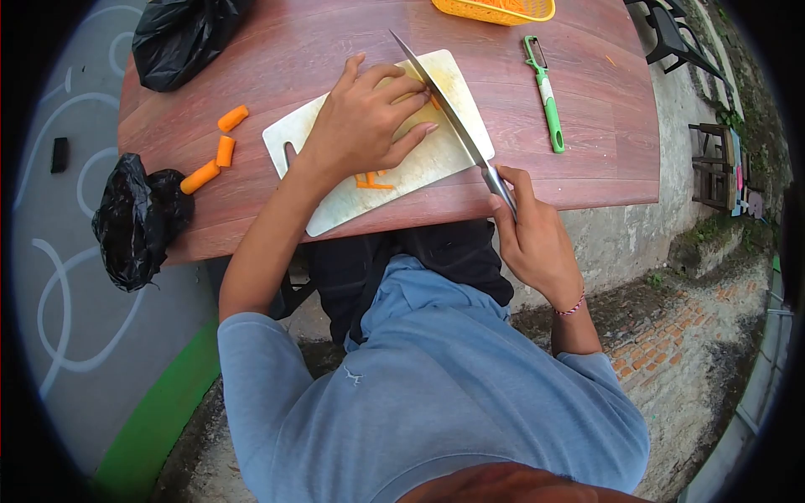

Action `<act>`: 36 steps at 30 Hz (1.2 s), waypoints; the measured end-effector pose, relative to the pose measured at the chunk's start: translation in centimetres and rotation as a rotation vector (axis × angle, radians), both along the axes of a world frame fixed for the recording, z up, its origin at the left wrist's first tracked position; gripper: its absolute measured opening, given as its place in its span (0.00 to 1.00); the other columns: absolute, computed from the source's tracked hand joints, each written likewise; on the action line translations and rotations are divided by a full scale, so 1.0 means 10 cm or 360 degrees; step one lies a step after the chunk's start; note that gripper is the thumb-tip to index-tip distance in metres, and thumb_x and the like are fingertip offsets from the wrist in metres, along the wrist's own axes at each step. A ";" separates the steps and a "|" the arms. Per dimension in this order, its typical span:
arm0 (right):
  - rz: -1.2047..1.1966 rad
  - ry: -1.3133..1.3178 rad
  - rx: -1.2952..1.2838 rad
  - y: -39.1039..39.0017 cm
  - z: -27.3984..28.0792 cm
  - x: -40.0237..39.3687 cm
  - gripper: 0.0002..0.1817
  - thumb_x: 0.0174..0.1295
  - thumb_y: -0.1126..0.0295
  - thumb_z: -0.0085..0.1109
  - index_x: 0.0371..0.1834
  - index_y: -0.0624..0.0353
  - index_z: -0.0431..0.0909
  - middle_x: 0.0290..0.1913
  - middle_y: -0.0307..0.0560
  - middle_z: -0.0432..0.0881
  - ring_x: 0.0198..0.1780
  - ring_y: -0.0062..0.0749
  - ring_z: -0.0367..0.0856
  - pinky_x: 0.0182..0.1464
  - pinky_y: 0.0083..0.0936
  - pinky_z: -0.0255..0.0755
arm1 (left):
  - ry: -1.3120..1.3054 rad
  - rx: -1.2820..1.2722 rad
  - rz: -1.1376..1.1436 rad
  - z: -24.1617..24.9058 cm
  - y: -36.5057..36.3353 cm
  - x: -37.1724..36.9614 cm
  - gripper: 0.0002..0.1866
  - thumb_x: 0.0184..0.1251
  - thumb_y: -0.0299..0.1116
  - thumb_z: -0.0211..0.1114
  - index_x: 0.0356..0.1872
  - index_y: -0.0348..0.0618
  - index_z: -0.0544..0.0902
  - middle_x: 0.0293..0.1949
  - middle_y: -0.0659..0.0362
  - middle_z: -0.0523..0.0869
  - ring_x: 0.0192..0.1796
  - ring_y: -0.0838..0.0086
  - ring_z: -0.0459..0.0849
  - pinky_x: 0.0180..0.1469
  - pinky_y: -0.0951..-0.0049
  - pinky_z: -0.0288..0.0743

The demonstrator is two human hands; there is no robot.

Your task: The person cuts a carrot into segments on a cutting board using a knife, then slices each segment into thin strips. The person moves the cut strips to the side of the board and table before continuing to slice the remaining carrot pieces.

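My right hand [532, 239] is wrapped round the handle of a large knife [455, 117], whose blade slants up and left across the right part of the white cutting board [428, 176]. My left hand [365, 117] lies over the board, its fingertips against orange carrot [435, 101] beside the blade; the fingers hide most of that piece. Several thin carrot sticks [373, 182] lie on the board below my left palm. Left of the board, three peeled carrot chunks [225, 151] rest on the reddish wooden table [587, 180].
A green-handled peeler [549, 105] lies right of the board. At the top edge stands a yellow basket [495, 12] with orange shreds. Black plastic bags [180, 42] sit at the upper left, and another [130, 222] hangs at the table's left edge. A black chair [675, 38] stands beyond the table.
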State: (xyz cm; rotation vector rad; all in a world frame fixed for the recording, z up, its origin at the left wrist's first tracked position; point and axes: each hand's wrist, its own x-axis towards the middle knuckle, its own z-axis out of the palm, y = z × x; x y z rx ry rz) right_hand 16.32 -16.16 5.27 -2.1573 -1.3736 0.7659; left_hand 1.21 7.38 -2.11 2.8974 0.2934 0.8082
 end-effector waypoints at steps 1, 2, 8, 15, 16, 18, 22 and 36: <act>0.0021 -0.0009 0.0023 0.05 -0.01 0.01 0.17 0.81 0.68 0.54 0.68 0.60 0.68 0.32 0.71 0.84 0.37 0.75 0.85 0.39 0.62 0.73 | 0.0005 -0.0002 -0.0002 0.00 0.00 0.00 0.18 0.70 0.46 0.75 0.52 0.46 0.94 0.55 0.58 0.93 0.65 0.60 0.86 0.76 0.38 0.68; 0.0019 -0.0004 0.0021 0.11 -0.04 0.02 0.17 0.81 0.68 0.54 0.68 0.60 0.68 0.32 0.71 0.84 0.37 0.75 0.85 0.39 0.62 0.73 | 0.0003 -0.0003 0.0003 0.00 -0.01 0.00 0.18 0.70 0.46 0.76 0.52 0.46 0.94 0.55 0.59 0.93 0.65 0.60 0.86 0.76 0.38 0.68; 0.0072 -0.0012 0.0060 0.42 -0.05 0.04 0.18 0.81 0.67 0.54 0.68 0.62 0.67 0.30 0.71 0.84 0.37 0.74 0.85 0.39 0.62 0.73 | -0.0017 -0.0009 0.0000 0.02 0.00 0.00 0.17 0.68 0.45 0.77 0.51 0.46 0.94 0.53 0.59 0.93 0.64 0.61 0.87 0.76 0.38 0.69; -0.0014 0.0079 0.0006 -0.01 0.01 0.15 0.18 0.81 0.67 0.55 0.69 0.59 0.70 0.29 0.66 0.83 0.33 0.70 0.84 0.36 0.56 0.72 | -0.0041 0.0018 0.0023 0.00 0.00 0.00 0.16 0.69 0.45 0.77 0.50 0.48 0.95 0.53 0.60 0.94 0.64 0.63 0.88 0.77 0.39 0.68; -0.0071 0.0195 -0.0088 -0.07 0.03 0.17 0.18 0.81 0.66 0.56 0.69 0.58 0.71 0.29 0.65 0.83 0.32 0.69 0.84 0.36 0.53 0.72 | -0.0042 0.0020 0.0031 -0.01 0.00 0.00 0.16 0.69 0.45 0.77 0.50 0.48 0.95 0.53 0.60 0.94 0.64 0.63 0.88 0.77 0.39 0.68; -0.0108 0.0232 -0.0132 -0.11 0.10 0.18 0.18 0.81 0.66 0.56 0.69 0.57 0.71 0.28 0.64 0.83 0.31 0.67 0.84 0.35 0.51 0.72 | -0.0035 0.0034 0.0015 -0.02 0.01 0.00 0.16 0.69 0.45 0.77 0.51 0.47 0.95 0.53 0.60 0.94 0.64 0.64 0.88 0.78 0.40 0.69; -0.0175 0.0281 -0.0155 -0.08 0.18 0.13 0.19 0.81 0.66 0.56 0.70 0.57 0.71 0.28 0.63 0.82 0.30 0.62 0.85 0.35 0.47 0.71 | -0.0042 0.0026 0.0012 -0.02 0.01 0.00 0.16 0.69 0.45 0.77 0.50 0.47 0.95 0.53 0.60 0.94 0.64 0.63 0.88 0.78 0.40 0.69; -0.0037 0.0087 -0.0052 -0.07 0.09 0.06 0.19 0.80 0.68 0.57 0.70 0.58 0.71 0.32 0.67 0.85 0.38 0.72 0.86 0.38 0.56 0.74 | -0.0035 0.0024 0.0032 -0.03 0.01 0.00 0.18 0.69 0.47 0.76 0.52 0.46 0.94 0.54 0.59 0.94 0.65 0.63 0.87 0.78 0.40 0.68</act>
